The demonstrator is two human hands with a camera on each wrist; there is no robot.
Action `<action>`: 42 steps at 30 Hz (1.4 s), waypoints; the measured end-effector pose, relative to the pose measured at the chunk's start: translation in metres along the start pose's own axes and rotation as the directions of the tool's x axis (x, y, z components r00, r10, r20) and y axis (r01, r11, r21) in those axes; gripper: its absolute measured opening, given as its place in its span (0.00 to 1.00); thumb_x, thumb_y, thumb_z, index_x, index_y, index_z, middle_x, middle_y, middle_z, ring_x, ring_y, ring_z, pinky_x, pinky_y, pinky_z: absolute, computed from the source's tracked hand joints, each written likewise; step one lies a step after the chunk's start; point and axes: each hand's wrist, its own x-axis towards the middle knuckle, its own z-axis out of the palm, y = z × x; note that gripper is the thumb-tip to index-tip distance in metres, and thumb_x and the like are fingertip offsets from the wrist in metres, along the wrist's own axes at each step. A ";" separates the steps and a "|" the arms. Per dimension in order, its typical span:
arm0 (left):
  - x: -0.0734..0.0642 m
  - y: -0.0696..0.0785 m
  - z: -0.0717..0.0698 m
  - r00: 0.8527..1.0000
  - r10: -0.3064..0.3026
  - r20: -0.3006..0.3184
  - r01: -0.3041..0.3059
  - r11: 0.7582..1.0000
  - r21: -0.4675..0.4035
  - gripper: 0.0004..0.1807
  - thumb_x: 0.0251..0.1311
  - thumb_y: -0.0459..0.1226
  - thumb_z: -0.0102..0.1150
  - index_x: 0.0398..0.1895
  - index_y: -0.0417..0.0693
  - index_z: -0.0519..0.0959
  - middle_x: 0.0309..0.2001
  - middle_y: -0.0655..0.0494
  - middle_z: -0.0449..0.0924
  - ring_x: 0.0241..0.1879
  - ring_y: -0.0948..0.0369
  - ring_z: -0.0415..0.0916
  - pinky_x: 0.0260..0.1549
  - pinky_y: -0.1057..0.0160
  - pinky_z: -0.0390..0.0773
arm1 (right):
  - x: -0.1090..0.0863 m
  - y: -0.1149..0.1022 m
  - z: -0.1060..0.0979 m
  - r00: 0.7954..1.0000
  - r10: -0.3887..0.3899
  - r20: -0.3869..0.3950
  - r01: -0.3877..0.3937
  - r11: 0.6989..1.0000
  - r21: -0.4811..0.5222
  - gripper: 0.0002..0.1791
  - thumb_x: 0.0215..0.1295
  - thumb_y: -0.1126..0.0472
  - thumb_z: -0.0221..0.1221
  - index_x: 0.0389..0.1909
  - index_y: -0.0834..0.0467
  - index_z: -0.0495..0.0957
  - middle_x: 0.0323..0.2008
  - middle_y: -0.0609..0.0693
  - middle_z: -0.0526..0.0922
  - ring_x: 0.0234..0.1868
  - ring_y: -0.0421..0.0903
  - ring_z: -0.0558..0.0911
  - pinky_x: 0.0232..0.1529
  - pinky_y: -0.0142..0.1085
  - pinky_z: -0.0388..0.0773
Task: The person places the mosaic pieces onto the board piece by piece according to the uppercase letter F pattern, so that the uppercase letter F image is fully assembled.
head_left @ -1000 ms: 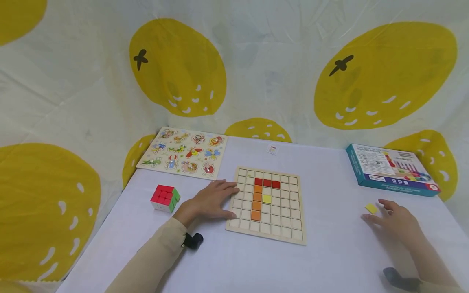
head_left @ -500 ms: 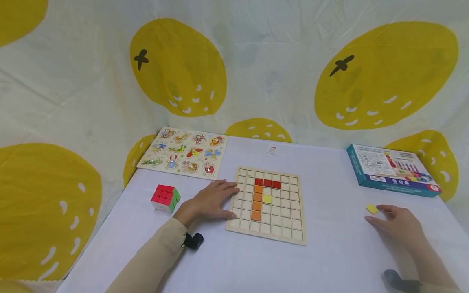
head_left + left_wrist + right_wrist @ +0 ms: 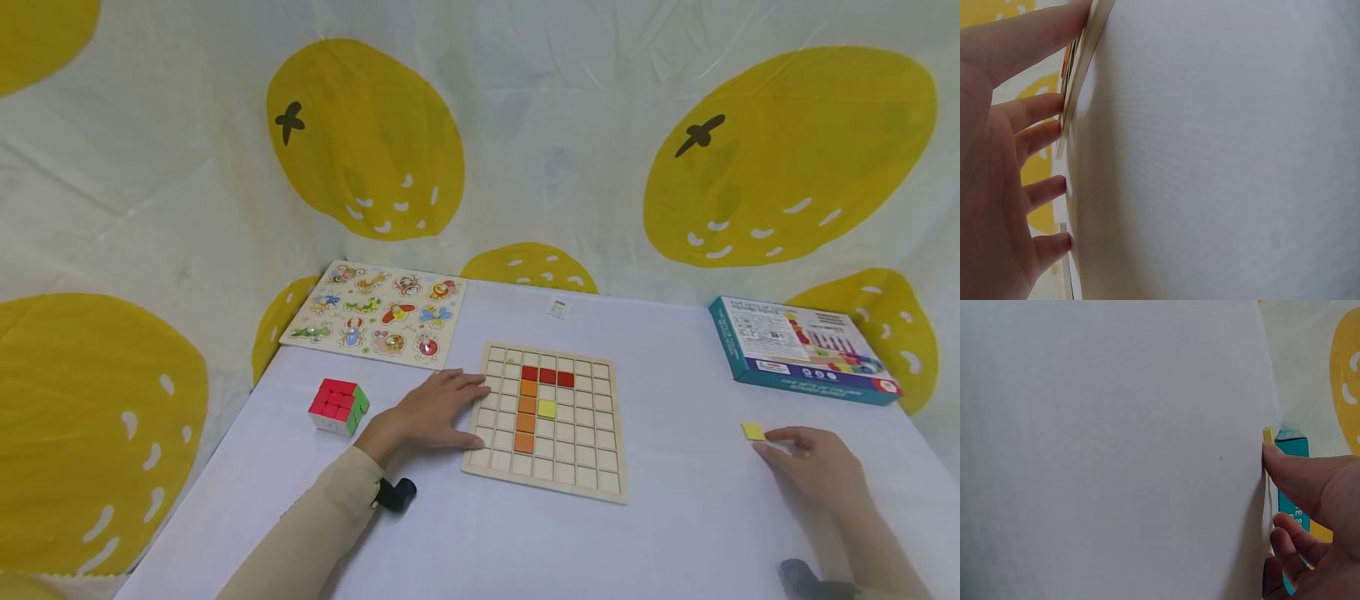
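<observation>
A wooden grid board (image 3: 617, 433) lies mid-table in the head view. In its cells sit red tiles (image 3: 548, 377), orange tiles (image 3: 526, 423) and one yellow tile (image 3: 546, 408). My left hand (image 3: 431, 411) has its fingers spread, the thumb and some fingertips touching the board's left edge; the left wrist view shows the hand (image 3: 1004, 162) beside that edge. Far to the right, my right hand (image 3: 817, 467) pinches another yellow square tile (image 3: 752, 431) by its near right corner, low over the table. In the right wrist view the thumb (image 3: 1300, 478) touches this tile's edge (image 3: 1268, 435).
A red, green and white puzzle cube (image 3: 337, 406) stands left of my left hand. Behind it lies an insect puzzle board (image 3: 372, 314). A small printed card (image 3: 557, 307) sits at the back. Beyond my right hand lies a teal-edged game box (image 3: 806, 348).
My right fingers have closed on the loose yellow tile, which has turned and shifted slightly left and nearer. The left hand and the grid board have stayed put.
</observation>
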 end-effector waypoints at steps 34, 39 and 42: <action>0.001 -0.001 -0.002 1.000 0.021 0.003 -0.022 1.000 0.018 0.45 0.58 0.63 0.64 0.77 0.58 0.65 0.81 0.58 0.58 0.81 0.45 0.52 0.78 0.41 0.56 | 0.004 -0.006 0.007 0.998 0.055 0.000 -0.054 0.980 0.192 0.48 0.65 0.31 0.60 0.68 0.67 0.66 0.64 0.72 0.75 0.62 0.71 0.73 0.59 0.63 0.75; 0.001 -0.001 -0.001 1.000 0.026 0.005 -0.026 1.000 0.013 0.45 0.58 0.63 0.64 0.77 0.58 0.65 0.81 0.58 0.58 0.81 0.46 0.52 0.78 0.42 0.57 | -0.004 -0.022 0.005 1.000 0.001 -0.025 0.004 0.975 0.220 0.46 0.68 0.33 0.58 0.70 0.67 0.63 0.64 0.74 0.72 0.61 0.69 0.73 0.56 0.58 0.78; 0.001 -0.001 0.000 1.000 0.018 0.005 -0.019 1.000 0.017 0.45 0.58 0.63 0.63 0.77 0.59 0.65 0.81 0.59 0.58 0.81 0.47 0.52 0.78 0.42 0.57 | -0.009 -0.037 0.004 0.996 -0.079 -0.052 0.088 0.975 0.202 0.42 0.70 0.35 0.57 0.70 0.65 0.66 0.61 0.70 0.76 0.53 0.56 0.79 0.46 0.39 0.81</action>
